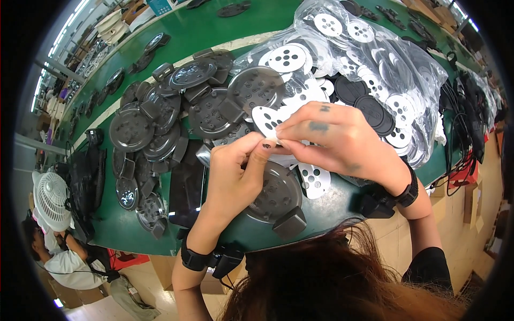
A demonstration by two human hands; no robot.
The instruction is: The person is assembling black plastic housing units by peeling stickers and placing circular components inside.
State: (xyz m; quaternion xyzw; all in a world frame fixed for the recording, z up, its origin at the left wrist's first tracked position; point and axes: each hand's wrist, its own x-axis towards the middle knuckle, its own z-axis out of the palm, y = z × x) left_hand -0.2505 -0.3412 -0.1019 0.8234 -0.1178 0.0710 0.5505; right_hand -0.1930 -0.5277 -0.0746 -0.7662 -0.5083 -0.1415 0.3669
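A thin white disc with oval holes (263,119) is held up in front of me, tilted, over the dark parts. My right hand (332,136) pinches its near edge between thumb and fingers. My left hand (235,174) is closed too, with thumb and forefinger together at the same edge. My fingers hide exactly how each tip meets the disc. Below the hands, a dark round plastic base with a side tab (276,192) lies on the green table (144,235). Another white disc (314,181) rests to its right, beneath my right wrist.
Several dark round bases (131,128) are heaped to the left. A clear plastic bag (423,80) of white discs spreads at the back right, with black discs (369,107) by it. Black cables (471,112) lie far right. A white fan (52,198) and another person (69,267) are at the left.
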